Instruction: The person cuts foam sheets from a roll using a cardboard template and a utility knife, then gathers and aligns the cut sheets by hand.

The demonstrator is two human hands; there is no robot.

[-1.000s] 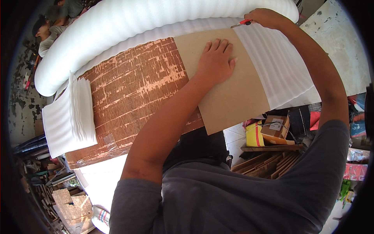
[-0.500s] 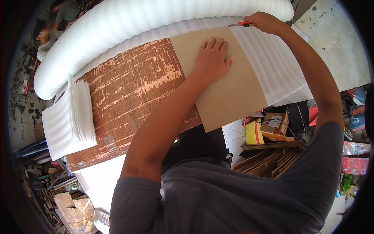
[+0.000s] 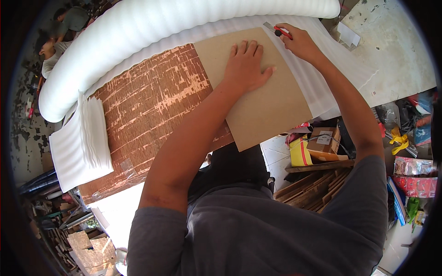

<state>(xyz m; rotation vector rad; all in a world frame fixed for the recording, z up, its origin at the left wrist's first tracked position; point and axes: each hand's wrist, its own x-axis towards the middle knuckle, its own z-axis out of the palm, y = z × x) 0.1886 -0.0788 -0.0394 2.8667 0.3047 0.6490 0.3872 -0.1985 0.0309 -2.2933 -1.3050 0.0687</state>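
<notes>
One left hand lies spread on one tan board; one right hand grips one cutter.

Workshop, utility knife, foam roll, stacked wood

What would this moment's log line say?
left hand: flat on tan board | right hand: holds red cutter | beyond board: white foam roll

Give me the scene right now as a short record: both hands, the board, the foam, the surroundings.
Left hand: palm down, fingers spread, on the tan board
Right hand: holds a red-and-black cutter, blade out near the board's far right corner
Foam sheet: white, showing right of the board
Foam roll: white, along the far side
Foam stack: left end of the brown surface
</notes>
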